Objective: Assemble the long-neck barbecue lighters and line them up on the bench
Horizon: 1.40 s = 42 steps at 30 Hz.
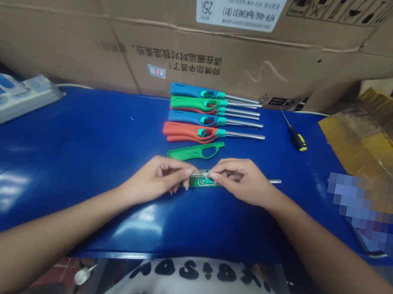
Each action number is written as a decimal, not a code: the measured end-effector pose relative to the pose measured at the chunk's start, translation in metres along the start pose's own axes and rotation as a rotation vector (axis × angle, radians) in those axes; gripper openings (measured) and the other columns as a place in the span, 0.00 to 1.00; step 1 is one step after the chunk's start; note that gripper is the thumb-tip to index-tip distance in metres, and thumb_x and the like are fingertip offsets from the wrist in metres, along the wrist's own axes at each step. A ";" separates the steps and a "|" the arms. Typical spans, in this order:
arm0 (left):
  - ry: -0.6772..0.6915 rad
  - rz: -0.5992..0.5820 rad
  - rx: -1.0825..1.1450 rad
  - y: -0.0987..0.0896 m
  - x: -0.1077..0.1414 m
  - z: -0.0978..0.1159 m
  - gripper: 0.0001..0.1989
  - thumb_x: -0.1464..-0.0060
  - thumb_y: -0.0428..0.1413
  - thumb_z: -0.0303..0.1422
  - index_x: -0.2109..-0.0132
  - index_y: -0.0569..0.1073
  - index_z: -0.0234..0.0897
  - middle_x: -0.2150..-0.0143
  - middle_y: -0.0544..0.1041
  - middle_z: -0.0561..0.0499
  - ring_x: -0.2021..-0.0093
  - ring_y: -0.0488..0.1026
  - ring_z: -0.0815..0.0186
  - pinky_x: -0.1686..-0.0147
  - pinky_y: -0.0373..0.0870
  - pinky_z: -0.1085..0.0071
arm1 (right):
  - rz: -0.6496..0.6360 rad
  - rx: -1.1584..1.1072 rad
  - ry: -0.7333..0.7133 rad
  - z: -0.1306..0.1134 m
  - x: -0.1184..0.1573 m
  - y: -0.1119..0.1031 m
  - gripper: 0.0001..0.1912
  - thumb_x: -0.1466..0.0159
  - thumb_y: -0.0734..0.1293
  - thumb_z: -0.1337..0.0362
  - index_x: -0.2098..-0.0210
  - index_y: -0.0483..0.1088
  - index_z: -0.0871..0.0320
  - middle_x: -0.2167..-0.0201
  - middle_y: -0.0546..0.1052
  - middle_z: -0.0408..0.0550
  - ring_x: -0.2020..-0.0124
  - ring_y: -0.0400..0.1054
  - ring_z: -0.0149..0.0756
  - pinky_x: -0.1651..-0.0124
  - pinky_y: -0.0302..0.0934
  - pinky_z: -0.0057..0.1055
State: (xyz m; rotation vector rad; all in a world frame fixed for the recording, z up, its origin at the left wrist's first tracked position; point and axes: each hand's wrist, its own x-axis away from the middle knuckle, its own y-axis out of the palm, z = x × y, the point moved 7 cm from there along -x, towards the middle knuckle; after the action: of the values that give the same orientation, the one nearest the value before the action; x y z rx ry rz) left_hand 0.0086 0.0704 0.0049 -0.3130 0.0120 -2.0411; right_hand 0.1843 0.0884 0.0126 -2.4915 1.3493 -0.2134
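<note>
Between my hands lies an opened green lighter (196,182), its inner parts showing and its metal tube sticking out to the right. My left hand (161,176) pinches the lighter's handle end, thumb and fingers closed on it. With thumb and forefinger, my right hand (242,179) grips near the middle of the same lighter, by the small inner parts; the exact piece under the fingertips is too small to make out. Just behind lies a loose green half shell (195,152). Farther back, several assembled lighters in blue, green and orange (191,131) lie in a row, tubes pointing right.
A yellow-and-black screwdriver (298,138) lies right of the lighters. A big cardboard box (122,48) walls off the back of the blue table (109,126). At left stands a power strip (10,101); at right, a taped carton (379,144) and a blurred-out item.
</note>
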 end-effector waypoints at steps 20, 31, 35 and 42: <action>-0.017 0.007 0.050 -0.001 -0.001 0.002 0.18 0.40 0.60 0.42 0.51 0.81 0.31 0.69 0.79 0.49 0.78 0.66 0.74 0.78 0.66 0.78 | 0.021 -0.118 0.070 0.003 -0.001 -0.001 0.11 0.38 0.70 0.58 0.66 0.75 0.61 0.74 0.73 0.43 0.75 0.63 0.26 0.73 0.57 0.25; -0.003 -0.022 -0.070 0.003 0.000 0.005 0.19 0.39 0.58 0.44 0.54 0.82 0.31 0.71 0.77 0.50 0.78 0.63 0.74 0.78 0.61 0.77 | 0.013 -0.047 0.086 0.006 0.000 0.000 0.11 0.37 0.68 0.57 0.65 0.75 0.60 0.73 0.73 0.44 0.73 0.64 0.28 0.71 0.58 0.26; 0.007 -0.023 -0.098 0.004 0.000 0.004 0.19 0.38 0.57 0.44 0.58 0.82 0.30 0.71 0.76 0.50 0.78 0.63 0.74 0.78 0.61 0.78 | 0.020 -0.044 0.093 0.006 0.000 0.001 0.12 0.38 0.68 0.56 0.65 0.76 0.60 0.74 0.73 0.44 0.74 0.63 0.27 0.73 0.56 0.26; 0.011 -0.007 -0.030 0.002 -0.001 0.002 0.20 0.39 0.59 0.44 0.51 0.81 0.32 0.69 0.79 0.49 0.79 0.65 0.74 0.79 0.63 0.78 | 0.056 -0.119 0.102 0.007 -0.001 0.000 0.13 0.38 0.70 0.55 0.67 0.74 0.60 0.77 0.70 0.40 0.77 0.61 0.26 0.74 0.55 0.26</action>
State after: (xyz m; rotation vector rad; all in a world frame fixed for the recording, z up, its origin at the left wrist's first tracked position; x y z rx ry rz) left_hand 0.0118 0.0704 0.0067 -0.3207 0.0481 -2.0508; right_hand 0.1854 0.0902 0.0063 -2.5670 1.5125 -0.2581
